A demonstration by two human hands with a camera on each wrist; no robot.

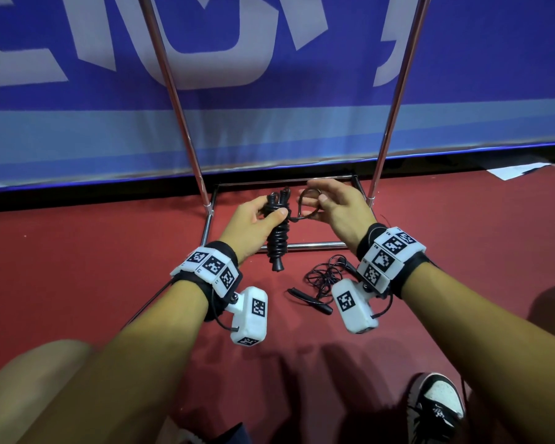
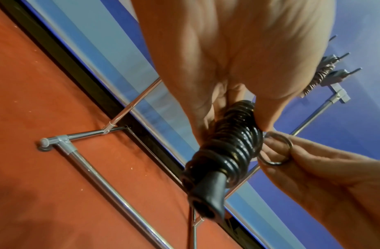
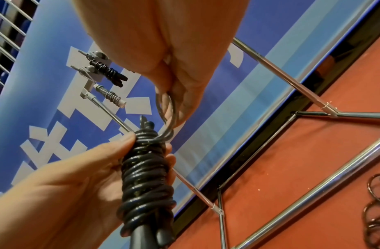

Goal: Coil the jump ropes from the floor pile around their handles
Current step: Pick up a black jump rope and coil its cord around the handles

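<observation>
My left hand (image 1: 260, 216) grips a black jump rope bundle (image 1: 277, 233), its cord wound in tight turns round the paired handles (image 2: 208, 198). The bundle (image 3: 145, 178) stands roughly upright above the red floor. A short loop of the cord's free end (image 1: 305, 205) sticks out to the right near the bundle's top. My right hand (image 1: 329, 203) pinches that loop (image 3: 166, 109) between thumb and fingers, close beside the left thumb. A second black jump rope (image 1: 321, 283) lies loose and tangled on the floor under my right wrist.
A chrome rack stands ahead, with base bars (image 1: 314, 245) on the red floor and two uprights (image 1: 388, 123) against a blue banner (image 1: 269, 123). Coiled ropes (image 3: 109, 72) hang on its upper pegs. My shoe (image 1: 436, 408) is at lower right; white paper (image 1: 516, 170) lies far right.
</observation>
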